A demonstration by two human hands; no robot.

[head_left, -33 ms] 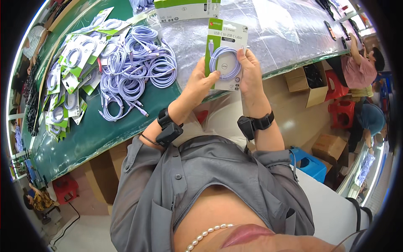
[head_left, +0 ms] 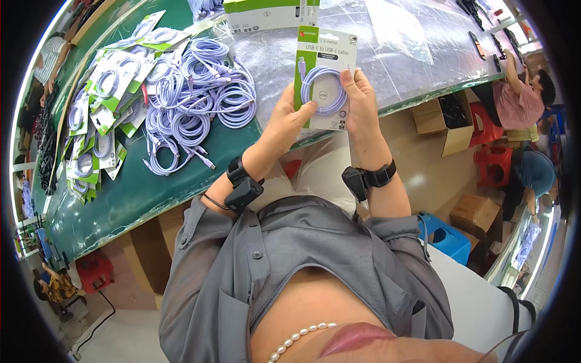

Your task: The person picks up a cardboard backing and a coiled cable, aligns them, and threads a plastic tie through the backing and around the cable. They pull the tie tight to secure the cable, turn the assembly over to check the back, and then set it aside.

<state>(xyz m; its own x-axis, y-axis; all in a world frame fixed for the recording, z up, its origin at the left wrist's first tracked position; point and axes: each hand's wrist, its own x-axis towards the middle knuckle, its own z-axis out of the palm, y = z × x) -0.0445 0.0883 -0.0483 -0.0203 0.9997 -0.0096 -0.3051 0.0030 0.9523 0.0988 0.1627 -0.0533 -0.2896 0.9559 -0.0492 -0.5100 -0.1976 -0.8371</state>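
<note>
One carded cable (head_left: 325, 85), green table (head_left: 118, 209), red stools (head_left: 491, 166)

Stretches across the upper view as a green table (head_left: 139, 196), glossy and bent by the lens. Carries at ten o'clock a heap of carded cables (head_left: 109, 85), with green-and-white cards overlapping at all angles. Bears beside it, toward eleven, a pile of loose lilac coils (head_left: 203, 91). Supports a lilac bundle (head_left: 206, 8) farther out at eleven, a green-and-white box (head_left: 270, 19) at twelve, and a clear plastic sheet (head_left: 417, 69) around one.
</note>
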